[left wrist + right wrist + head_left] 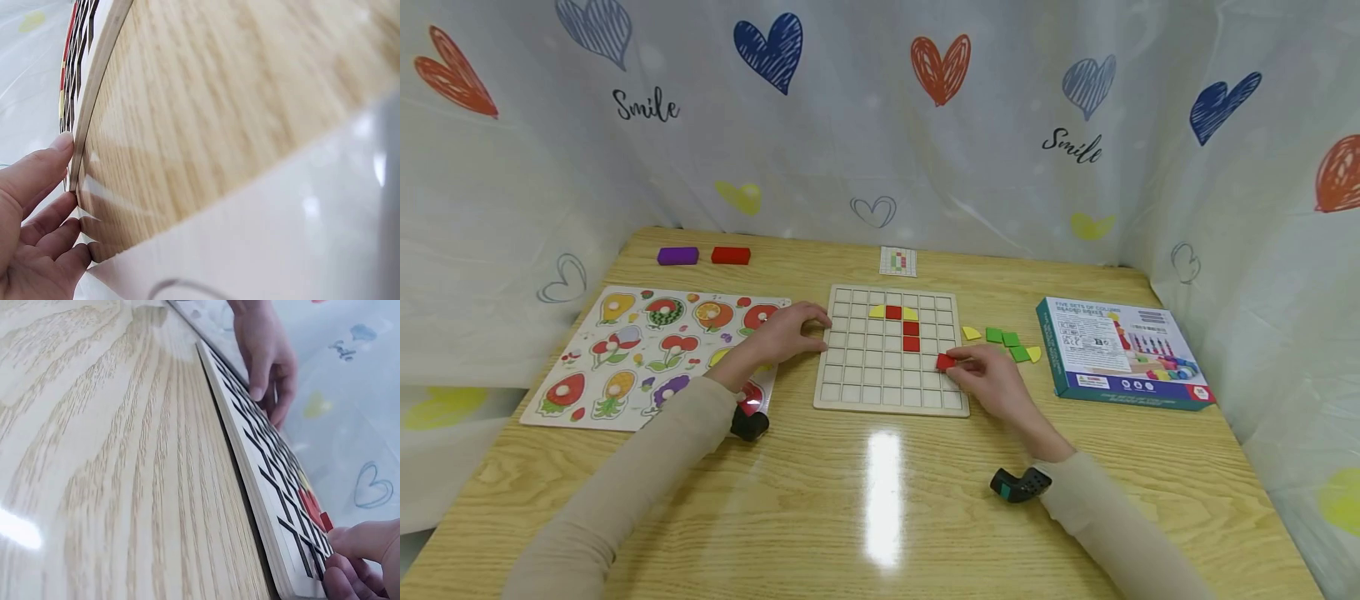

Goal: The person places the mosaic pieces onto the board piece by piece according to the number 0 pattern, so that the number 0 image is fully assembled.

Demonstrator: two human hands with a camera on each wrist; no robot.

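A wooden grid board (857, 377) lies flat in the middle of the table. At its left edge rest the thumb and fingertips of my left hand (784, 335). My right hand (996, 382) pinches a red square tile (945, 362) between thumb and fingers over the board's right side; the right wrist view shows this tile (326, 521) tilted up by the fingertips. Set in the grid are red square tiles (911, 343) in a short column, another red tile (893, 312) above and left of them, and yellow quarter-circle tiles (910, 314) on either side of that one.
Loose green square tiles (994, 335) and yellow quarter-circles (972, 332) lie right of the board. A pattern card (898, 261) is behind it. Leftward lies a fruit puzzle board (580, 367), with purple (677, 256) and red blocks (731, 255) behind. A box (1120, 354) is at right.
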